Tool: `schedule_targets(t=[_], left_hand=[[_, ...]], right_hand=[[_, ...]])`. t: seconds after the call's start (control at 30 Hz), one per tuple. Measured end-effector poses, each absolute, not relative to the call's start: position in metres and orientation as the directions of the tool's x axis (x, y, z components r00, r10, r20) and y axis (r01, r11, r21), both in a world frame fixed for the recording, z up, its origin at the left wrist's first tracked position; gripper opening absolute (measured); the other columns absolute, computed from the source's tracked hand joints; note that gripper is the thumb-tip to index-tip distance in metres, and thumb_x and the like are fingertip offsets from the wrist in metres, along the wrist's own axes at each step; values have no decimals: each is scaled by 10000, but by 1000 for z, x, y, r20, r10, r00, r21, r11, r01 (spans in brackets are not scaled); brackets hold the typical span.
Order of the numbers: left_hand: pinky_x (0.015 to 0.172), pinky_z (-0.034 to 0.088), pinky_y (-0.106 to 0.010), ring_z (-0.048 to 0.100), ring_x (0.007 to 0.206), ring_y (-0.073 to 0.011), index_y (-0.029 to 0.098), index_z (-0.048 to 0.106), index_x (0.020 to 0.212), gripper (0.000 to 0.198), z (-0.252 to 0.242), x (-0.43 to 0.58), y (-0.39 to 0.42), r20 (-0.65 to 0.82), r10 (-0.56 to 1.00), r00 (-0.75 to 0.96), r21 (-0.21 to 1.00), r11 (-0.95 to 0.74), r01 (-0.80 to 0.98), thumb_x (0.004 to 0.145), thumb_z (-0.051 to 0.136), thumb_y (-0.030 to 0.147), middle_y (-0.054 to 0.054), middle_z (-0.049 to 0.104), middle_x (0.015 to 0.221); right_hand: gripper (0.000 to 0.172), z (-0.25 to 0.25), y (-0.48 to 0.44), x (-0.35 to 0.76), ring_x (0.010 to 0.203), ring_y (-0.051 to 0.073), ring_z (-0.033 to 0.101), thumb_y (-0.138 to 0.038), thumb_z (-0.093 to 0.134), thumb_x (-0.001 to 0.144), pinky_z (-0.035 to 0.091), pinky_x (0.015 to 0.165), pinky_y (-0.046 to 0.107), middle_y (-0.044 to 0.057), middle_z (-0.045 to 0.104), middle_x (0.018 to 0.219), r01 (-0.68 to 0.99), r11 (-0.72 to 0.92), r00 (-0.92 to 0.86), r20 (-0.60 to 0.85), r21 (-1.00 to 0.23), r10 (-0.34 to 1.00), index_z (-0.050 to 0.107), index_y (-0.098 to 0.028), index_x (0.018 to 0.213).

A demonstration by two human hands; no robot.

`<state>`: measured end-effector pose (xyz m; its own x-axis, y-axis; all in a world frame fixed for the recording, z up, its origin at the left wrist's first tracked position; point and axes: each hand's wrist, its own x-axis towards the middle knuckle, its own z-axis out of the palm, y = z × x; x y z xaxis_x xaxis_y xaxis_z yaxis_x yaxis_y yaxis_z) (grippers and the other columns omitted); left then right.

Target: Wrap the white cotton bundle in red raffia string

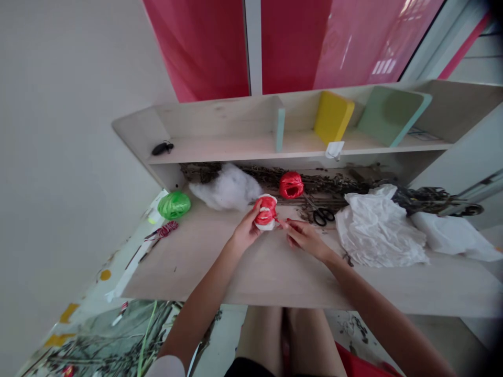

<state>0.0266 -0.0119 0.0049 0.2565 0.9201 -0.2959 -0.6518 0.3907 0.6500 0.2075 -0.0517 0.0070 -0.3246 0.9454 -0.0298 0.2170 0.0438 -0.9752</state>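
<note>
- bundle (266, 212): small white wad with several turns of red strand around its middle. White shows at the top edge and the underside. Looks soft and lumpy, with the wraps uneven.
- position: held just above the counter (275, 272), near its back edge, in front of the red ball (291, 184).
- left hand (247, 230): fingers clamped on the bundle's left side, thumb on top.
- right hand (304, 236): just right of the bundle, fingers pinched together on the red strand (280, 222), which runs short and fairly taut from the bundle.
- progress, my read: wrapping is partly done. Turns are on, but I see no knot and the end isn't cut; it's in the right hand. Can't tell whether the strand runs back to the red ball.
- scissors (320, 213): flat on the counter, just beyond the right hand, untouched.
- white stuffing (228, 189): loose heap behind the left hand, looks like the same material as the wad.
- green ball (174, 204): at the far left of the counter, well apart, with red-white twine (167, 229) beside it.
- crumpled white sheet (377, 228): right of the scissors.
- dried twigs (338, 183): strewn along the back under the shelf (236, 152).
- shelf holds a yellow block (333, 116), a green board (393, 115) and a small black item (162, 148), too small to identify.
</note>
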Motion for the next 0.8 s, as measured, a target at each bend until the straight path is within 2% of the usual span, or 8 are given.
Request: schedule_targets(t=[0.07, 0.13, 0.3, 0.43, 0.57, 0.7, 0.8], left_hand=[[711, 556, -241, 706, 777, -160, 156, 576, 1253, 374, 9, 23, -8, -349, 906, 241, 601, 414, -684, 895, 576, 264, -67, 725, 927], [707, 560, -243, 709, 782, -168, 139, 561, 1267, 385, 13, 19, -6, -394, 884, 250, 551, 445, -706, 920, 536, 303, -75, 726, 902], [716, 574, -290, 716, 774, -191, 130, 559, 1251, 444, 19, 14, -6, -451, 842, 296, 477, 508, -718, 957, 415, 430, -91, 725, 848], [721, 580, -293, 720, 774, -192, 143, 579, 1204, 428, 18, 15, -7, -450, 830, 330, 466, 533, -706, 949, 424, 450, -82, 728, 845], [693, 585, -298, 724, 768, -204, 152, 592, 1164, 412, 16, 17, -9, -440, 822, 362, 474, 555, -684, 951, 413, 456, -83, 732, 864], [683, 583, -296, 724, 787, -210, 157, 587, 1179, 423, 15, 17, -8, -446, 836, 319, 489, 526, -696, 955, 399, 462, -81, 731, 853], [695, 584, -303, 721, 793, -207, 158, 583, 1201, 428, 16, 17, -8, -440, 854, 277, 508, 492, -707, 950, 415, 461, -79, 731, 861]], right_hand=[[451, 3, -50, 207, 419, 106, 436, -620, 578, 797, 334, 434, 235, -54, 487, 485, 208, 98, -309, 30, -973, 951, 586, -180, 896], [416, -2, -48, 209, 440, 115, 466, -576, 565, 827, 360, 459, 240, -57, 492, 502, 200, 150, -281, 90, -968, 956, 564, -178, 951], [333, -16, -41, 215, 532, 127, 510, -497, 468, 916, 404, 551, 262, -3, 573, 614, 345, 315, -220, 250, -884, 943, 568, -193, 823], [297, -22, -41, 215, 570, 129, 523, -497, 585, 854, 425, 554, 266, 23, 608, 757, 497, 340, -153, 305, -798, 940, 579, -200, 838], [279, -22, -42, 214, 719, 176, 569, -473, 617, 840, 479, 669, 317, 53, 571, 847, 623, 437, -119, 473, -649, 873, 579, -210, 753], [271, -19, -41, 217, 856, 226, 587, -433, 583, 874, 485, 787, 374, 88, 589, 893, 641, 489, -84, 579, -592, 811, 627, -217, 718], [326, -15, -40, 220, 900, 242, 596, -451, 560, 887, 462, 839, 397, 104, 637, 920, 610, 505, -102, 571, -610, 814, 651, -216, 680]])
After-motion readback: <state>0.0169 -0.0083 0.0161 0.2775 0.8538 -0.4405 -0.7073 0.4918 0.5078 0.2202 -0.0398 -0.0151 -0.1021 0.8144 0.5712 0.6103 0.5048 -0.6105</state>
